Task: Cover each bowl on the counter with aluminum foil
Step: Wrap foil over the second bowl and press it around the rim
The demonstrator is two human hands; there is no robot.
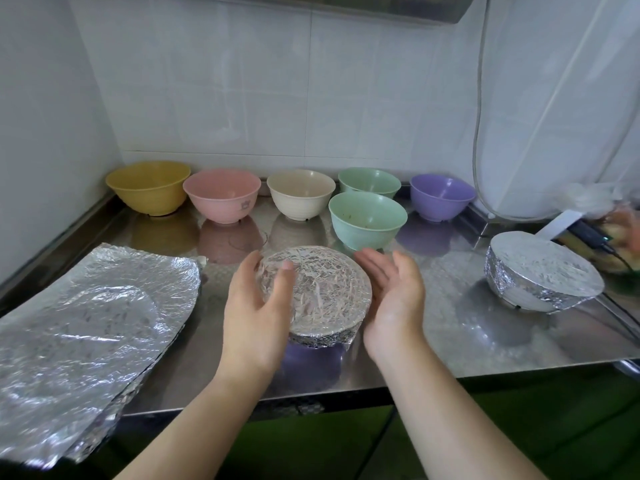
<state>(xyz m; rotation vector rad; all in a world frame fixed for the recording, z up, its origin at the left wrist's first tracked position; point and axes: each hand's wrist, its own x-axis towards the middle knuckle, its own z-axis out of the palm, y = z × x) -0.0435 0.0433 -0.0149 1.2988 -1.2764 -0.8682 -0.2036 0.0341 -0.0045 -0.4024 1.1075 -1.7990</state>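
Note:
A foil-covered bowl (322, 292) stands in the middle of the steel counter (450, 327). My left hand (256, 306) curls round its left rim, thumb lying on the foil top. My right hand (391, 292) is just right of the bowl, palm facing it, fingers straight; whether it touches the foil is unclear. A second foil-covered bowl (540, 275) sits at the right. Bare bowls line the back: yellow (149, 187), pink (221, 194), cream (300, 192), two green (367, 216) (369, 181), and purple (442, 195). A stack of foil sheets (86, 323) lies at the left.
Tiled walls close off the left and back. A cable (479, 133) hangs down at the right by a white curtain. Packaged items and a dark device (588, 237) crowd the far right edge. The counter's front edge runs just below the wrapped bowl.

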